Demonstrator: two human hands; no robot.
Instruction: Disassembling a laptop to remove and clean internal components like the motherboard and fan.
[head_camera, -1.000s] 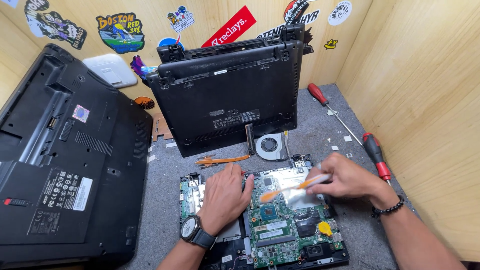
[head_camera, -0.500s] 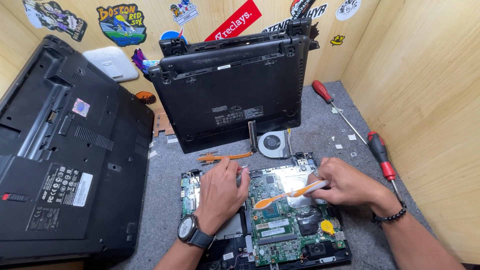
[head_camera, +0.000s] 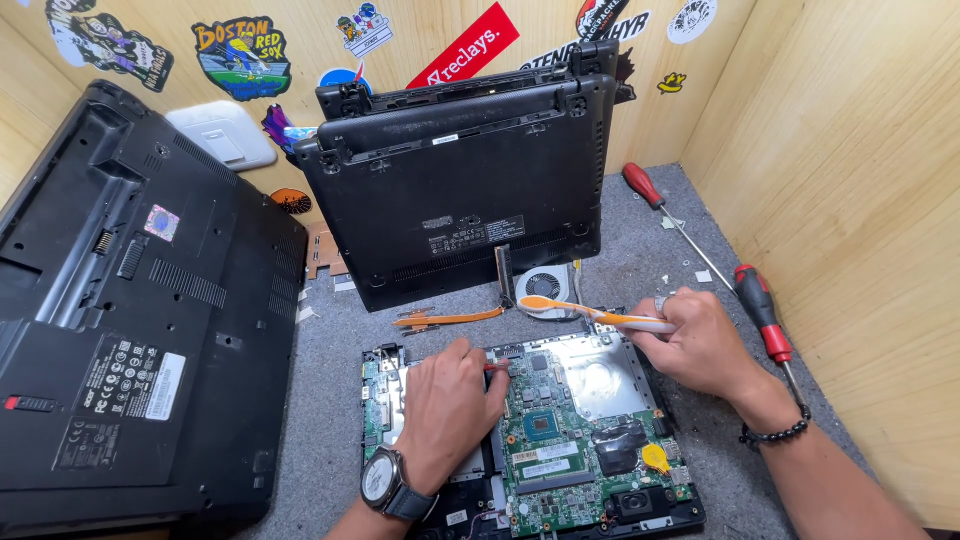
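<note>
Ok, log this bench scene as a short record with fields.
Left hand: pressed flat on the opened laptop base
Right hand: holds an orange and white toothbrush, bristle end up, above the board
Near: two red screwdrivers, loose fan
Left side: large black laptop, underside up

A small electronics repair nook: opened black plastic laptops (head_camera: 140, 330), red-handled screwdrivers (head_camera: 762, 312), sticker-covered light wooden walls (head_camera: 850, 150).

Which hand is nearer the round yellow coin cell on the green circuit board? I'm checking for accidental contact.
Right. The right hand is just above the round yellow coin cell, holding an orange toothbrush; the left hand lies farther left across the board.
</note>
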